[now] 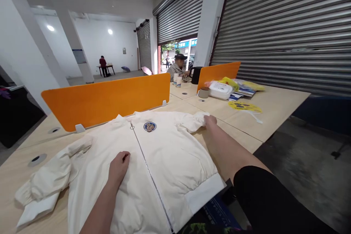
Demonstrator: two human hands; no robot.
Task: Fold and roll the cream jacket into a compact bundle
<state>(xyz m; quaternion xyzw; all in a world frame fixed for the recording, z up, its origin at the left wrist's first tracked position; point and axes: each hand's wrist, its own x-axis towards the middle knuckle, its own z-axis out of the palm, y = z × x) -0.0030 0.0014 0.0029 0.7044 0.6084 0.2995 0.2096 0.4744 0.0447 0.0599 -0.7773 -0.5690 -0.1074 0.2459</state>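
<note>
A cream zip-up jacket (164,150) lies spread front side up on the light wood table (276,113), its silver zipper (149,172) closed down the middle. A round blue and gold patch (150,127) sits on its chest. My right hand (210,120) reaches out to the sleeve at the right and is closed on its end; that sleeve is bunched and folded. Over the jacket's left front, my left hand (120,167) rests with fingers curled in, no cloth visibly pinched in it. The other sleeve (46,182) lies crumpled at the left, its cuff toward the near edge.
Orange dividers (109,97) stand behind the jacket. To the right are a roll of tape (204,92), a white plastic box (220,90), and a yellow fan (245,107). Paper cups (179,81) and a seated person (178,67) are beyond; another person (103,66) stands far back.
</note>
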